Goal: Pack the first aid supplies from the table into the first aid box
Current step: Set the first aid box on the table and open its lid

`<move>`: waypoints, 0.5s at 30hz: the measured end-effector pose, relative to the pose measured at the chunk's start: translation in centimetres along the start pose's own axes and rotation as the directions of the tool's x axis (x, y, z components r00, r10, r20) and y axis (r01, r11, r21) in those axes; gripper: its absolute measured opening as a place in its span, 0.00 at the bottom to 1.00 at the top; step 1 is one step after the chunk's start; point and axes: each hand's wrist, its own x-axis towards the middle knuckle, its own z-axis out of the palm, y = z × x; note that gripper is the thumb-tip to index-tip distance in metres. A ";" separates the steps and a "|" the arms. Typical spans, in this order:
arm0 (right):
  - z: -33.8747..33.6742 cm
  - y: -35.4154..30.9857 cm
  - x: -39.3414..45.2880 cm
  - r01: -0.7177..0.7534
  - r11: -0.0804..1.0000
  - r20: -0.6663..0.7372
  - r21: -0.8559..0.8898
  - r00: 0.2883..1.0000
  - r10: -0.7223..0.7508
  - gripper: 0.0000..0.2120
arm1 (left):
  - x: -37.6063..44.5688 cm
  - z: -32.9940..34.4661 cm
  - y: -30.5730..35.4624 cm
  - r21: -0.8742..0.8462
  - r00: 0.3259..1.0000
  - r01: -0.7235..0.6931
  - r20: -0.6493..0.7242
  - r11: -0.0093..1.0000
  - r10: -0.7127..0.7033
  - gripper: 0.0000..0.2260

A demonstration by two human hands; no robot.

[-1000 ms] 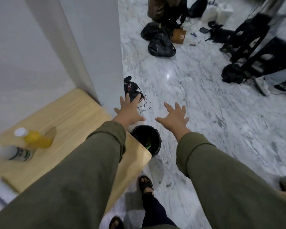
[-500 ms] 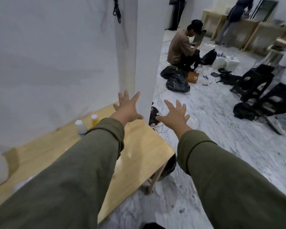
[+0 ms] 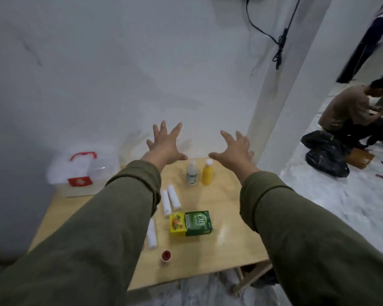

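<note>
Wooden table (image 3: 226, 208) holds supplies; left hand (image 3: 164, 144) and right hand (image 3: 234, 151) hover spread, empty.

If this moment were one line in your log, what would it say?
stage: not started | left hand: open, empty | right hand: open, empty | first aid box: back left of table | supplies: unpacked

Wood table (image 3: 219, 208) matt; plastic box (image 3: 80, 173) translucent; marble floor (image 3: 341, 195) glossy.
</note>
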 end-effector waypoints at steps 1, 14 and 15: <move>1.0 -1.3 -0.1 0.034 0.999 0.020 0.010 0.999 -0.034 0.37 | -0.4 -0.5 -1.7 -0.010 0.999 0.037 -0.017 0.999 -0.037 0.45; 16.1 -17.9 -1.5 0.239 0.967 0.273 0.091 0.928 -0.254 0.40 | -4.3 -4.9 -25.5 -0.055 0.936 0.347 -0.049 0.936 -0.349 0.47; 17.4 -19.0 -1.5 0.232 0.968 0.291 0.097 0.923 -0.251 0.40 | -4.2 -5.0 -27.2 -0.061 0.931 0.361 -0.038 0.931 -0.364 0.47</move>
